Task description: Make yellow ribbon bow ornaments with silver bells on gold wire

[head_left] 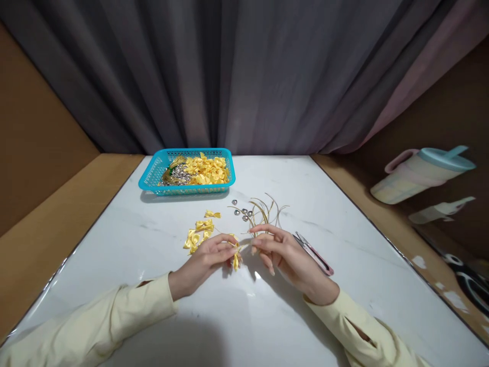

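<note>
My left hand (210, 259) is closed in a pinch on a small yellow ribbon bow (236, 261), which hangs below the fingertips. Between the two hands runs a thin pale gold cord (245, 244), its other end pinched by my right hand (288, 257). The fingers partly cover where cord and bow meet. Several more yellow bows (193, 239) lie left of my left hand. Loose gold cords (263, 208) curl on the table just beyond my right hand, beside several silver heart-shaped gems (245, 211).
A blue plastic basket (187, 191) at the back left holds yellow bows, gems and a bundle of gold cords. Pink-handled thread snips (314, 255) lie right of my right hand. On the brown ledge are a tumbler (416, 176), a small bottle (435, 211) and black scissors (471, 280).
</note>
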The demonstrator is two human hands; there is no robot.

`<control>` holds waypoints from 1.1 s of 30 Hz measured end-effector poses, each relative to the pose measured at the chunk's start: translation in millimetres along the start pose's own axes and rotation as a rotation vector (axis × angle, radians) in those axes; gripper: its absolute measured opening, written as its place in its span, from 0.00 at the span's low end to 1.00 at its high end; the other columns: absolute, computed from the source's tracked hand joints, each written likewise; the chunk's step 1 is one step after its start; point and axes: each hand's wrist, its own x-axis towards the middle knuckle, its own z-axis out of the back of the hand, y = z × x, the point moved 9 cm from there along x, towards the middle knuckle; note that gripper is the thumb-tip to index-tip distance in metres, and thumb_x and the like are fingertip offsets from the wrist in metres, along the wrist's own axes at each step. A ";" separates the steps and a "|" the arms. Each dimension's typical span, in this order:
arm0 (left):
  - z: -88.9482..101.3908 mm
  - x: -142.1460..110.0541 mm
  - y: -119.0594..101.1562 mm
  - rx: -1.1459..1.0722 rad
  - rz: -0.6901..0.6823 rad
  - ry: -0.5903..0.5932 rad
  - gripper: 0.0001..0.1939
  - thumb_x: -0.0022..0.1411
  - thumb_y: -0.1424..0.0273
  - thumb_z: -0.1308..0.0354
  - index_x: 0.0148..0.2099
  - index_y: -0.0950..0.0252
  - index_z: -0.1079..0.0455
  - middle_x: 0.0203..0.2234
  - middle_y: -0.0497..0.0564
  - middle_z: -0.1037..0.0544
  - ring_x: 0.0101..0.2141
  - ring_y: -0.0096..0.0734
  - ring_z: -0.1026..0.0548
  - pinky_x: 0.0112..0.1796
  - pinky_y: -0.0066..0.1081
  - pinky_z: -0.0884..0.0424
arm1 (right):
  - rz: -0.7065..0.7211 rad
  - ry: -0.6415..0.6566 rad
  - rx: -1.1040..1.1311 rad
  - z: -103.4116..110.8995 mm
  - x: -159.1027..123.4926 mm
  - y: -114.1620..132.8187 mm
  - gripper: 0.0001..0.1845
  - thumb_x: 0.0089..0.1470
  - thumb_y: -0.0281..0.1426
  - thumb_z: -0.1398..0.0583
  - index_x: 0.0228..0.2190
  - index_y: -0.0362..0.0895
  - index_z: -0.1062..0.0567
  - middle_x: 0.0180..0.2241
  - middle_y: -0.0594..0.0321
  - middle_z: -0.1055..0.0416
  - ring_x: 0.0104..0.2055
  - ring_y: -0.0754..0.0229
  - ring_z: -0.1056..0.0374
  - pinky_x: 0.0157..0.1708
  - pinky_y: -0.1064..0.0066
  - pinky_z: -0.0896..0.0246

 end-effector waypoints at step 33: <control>-32.2 -10.5 19.8 -0.105 0.240 0.326 0.18 0.62 0.55 0.48 0.44 0.65 0.37 0.24 0.50 0.26 0.19 0.23 0.33 0.23 0.24 0.40 | 0.102 0.135 -0.243 -18.3 -14.8 25.5 0.16 0.49 0.41 0.38 0.24 0.40 0.30 0.23 0.63 0.29 0.21 0.66 0.36 0.25 0.72 0.40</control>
